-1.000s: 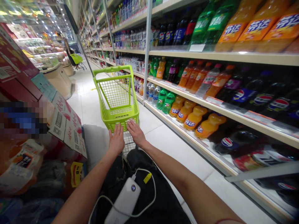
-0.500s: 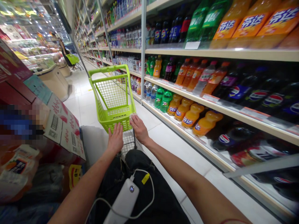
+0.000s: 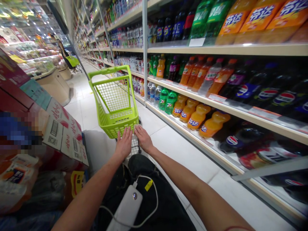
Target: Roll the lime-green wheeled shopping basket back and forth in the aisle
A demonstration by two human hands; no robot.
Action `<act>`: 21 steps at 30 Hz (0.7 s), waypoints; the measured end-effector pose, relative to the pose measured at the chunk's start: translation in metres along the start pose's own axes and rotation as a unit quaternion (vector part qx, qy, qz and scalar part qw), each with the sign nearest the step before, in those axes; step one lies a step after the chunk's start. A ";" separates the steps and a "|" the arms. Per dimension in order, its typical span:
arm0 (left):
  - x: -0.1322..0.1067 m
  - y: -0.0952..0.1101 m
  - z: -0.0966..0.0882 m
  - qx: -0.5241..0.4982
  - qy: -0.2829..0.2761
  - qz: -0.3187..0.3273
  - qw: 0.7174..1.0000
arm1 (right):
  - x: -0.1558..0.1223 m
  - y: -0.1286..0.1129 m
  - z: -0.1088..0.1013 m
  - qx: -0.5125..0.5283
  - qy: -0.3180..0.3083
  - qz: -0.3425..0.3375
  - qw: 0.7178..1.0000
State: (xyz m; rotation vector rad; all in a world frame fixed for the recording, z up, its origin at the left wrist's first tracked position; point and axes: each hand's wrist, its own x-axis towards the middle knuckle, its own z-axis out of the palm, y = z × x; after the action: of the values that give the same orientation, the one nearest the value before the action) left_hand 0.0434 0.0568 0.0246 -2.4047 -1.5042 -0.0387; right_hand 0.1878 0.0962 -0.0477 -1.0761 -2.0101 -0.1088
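A lime-green shopping cart point(image 3: 113, 96) stands in the aisle just ahead of me, its basket empty as far as I can see. My left hand point(image 3: 124, 143) lies flat with fingers stretched out against the near lower edge of the basket. My right hand point(image 3: 143, 138) is beside it, fingers also extended and pressing on the same edge. Neither hand holds anything. A white power bank point(image 3: 126, 208) with a cable rests on my dark trousers below.
Shelves of soft-drink bottles point(image 3: 192, 112) run along the right side. Stacked cartons point(image 3: 62, 128) and red displays crowd the left. The white tiled aisle point(image 3: 81, 96) stretches ahead, where a person with another green cart point(image 3: 72, 61) stands far off.
The cart has shifted slightly left and away. My left hand slid forward to sit close beside the right hand; both stay flat on the basket edge.
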 end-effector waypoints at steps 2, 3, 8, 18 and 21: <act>0.002 -0.003 -0.001 0.002 0.000 -0.009 1.000 | 0.013 0.000 -0.013 0.003 0.040 0.003 0.999; 0.004 -0.005 -0.002 0.002 -0.001 -0.013 1.000 | 0.020 0.000 -0.018 0.003 0.055 0.005 0.998; 0.010 -0.003 -0.007 0.002 -0.005 -0.012 1.000 | 0.028 0.008 -0.009 -0.013 0.060 0.008 0.998; 0.006 0.001 0.003 0.006 -0.011 -0.003 1.000 | -0.009 0.014 0.009 0.011 0.004 0.048 0.999; 0.003 -0.007 0.005 0.011 -0.007 -0.020 1.000 | 0.012 0.003 -0.009 0.010 0.060 0.027 0.998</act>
State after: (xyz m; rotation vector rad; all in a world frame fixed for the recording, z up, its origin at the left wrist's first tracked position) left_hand 0.0374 0.0636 0.0221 -2.3622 -1.5518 -0.0143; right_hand 0.1918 0.1019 -0.0345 -1.0843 -1.8699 -0.1233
